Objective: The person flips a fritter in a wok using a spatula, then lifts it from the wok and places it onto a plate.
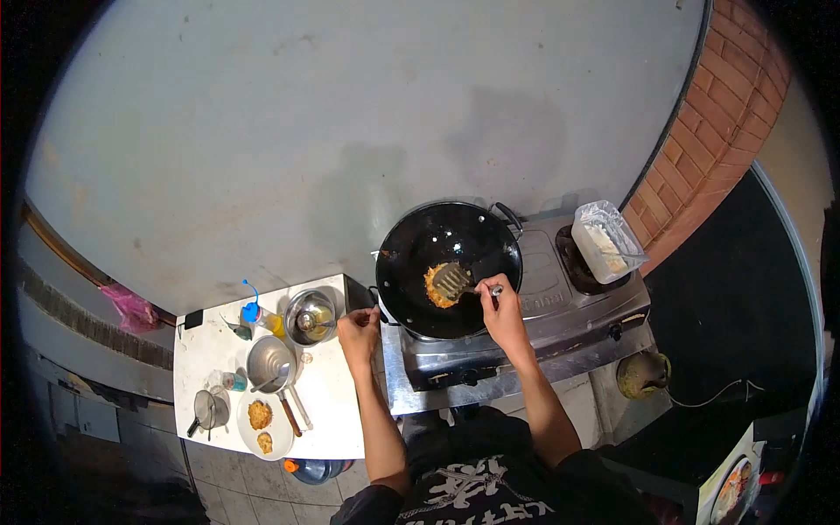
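Note:
A black wok (411, 232) sits on the stove, with a golden-brown fritter (435, 293) in it. My right hand (503, 315) is closed round the handle of a slotted spatula (452, 281), whose head lies over the fritter and partly covers it. At the wok's left side, my left hand (359, 334) has its fingers closed at the small black wok handle (374, 293). Part of that handle is hidden by the fingers.
Right of the wok, a clear plastic tub (604, 241) with white contents stands on the steel stove (560, 337). The white table (328, 385) at left holds a metal bowl (308, 315), a saucepan (269, 363), a strainer (206, 407) and a plate (278, 437) with two fritters.

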Demonstrator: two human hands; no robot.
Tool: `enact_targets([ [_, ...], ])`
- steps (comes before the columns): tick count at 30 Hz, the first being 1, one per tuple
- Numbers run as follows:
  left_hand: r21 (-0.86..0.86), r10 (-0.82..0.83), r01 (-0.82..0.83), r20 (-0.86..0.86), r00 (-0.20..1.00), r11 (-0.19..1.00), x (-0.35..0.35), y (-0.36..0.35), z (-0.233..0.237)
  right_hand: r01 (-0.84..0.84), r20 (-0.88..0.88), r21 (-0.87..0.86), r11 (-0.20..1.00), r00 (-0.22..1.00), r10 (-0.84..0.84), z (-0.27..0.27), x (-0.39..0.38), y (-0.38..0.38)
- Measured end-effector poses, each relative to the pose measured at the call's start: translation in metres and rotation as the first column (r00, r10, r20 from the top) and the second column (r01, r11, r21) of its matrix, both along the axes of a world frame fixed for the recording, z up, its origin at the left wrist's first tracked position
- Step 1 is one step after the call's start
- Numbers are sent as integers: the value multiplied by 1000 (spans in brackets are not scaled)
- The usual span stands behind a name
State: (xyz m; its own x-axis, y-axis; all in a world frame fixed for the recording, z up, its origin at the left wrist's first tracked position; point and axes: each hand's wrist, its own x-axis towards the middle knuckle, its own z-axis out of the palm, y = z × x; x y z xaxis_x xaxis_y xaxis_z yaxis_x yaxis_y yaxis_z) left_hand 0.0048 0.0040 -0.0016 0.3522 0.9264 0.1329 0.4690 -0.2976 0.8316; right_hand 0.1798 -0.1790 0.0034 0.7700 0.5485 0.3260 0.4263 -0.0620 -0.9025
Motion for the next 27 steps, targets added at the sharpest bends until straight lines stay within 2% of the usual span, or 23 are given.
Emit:
enact_targets([
  [3, -60, -9, 11, 26, 1000, 998, 0, 3, -5, 33, 26, 7, 999, 999, -33, 0, -2, 2],
  [13, -12, 6, -6, 27, 1000, 1000, 2, 1, -5, 26, -1, 32, 999, 1000, -26, -5, 2, 0],
  [27, -65, -6, 6, 0, 1000, 998, 2, -2, 5, 31, 9, 25, 999, 999, -31, -1, 3, 1],
])
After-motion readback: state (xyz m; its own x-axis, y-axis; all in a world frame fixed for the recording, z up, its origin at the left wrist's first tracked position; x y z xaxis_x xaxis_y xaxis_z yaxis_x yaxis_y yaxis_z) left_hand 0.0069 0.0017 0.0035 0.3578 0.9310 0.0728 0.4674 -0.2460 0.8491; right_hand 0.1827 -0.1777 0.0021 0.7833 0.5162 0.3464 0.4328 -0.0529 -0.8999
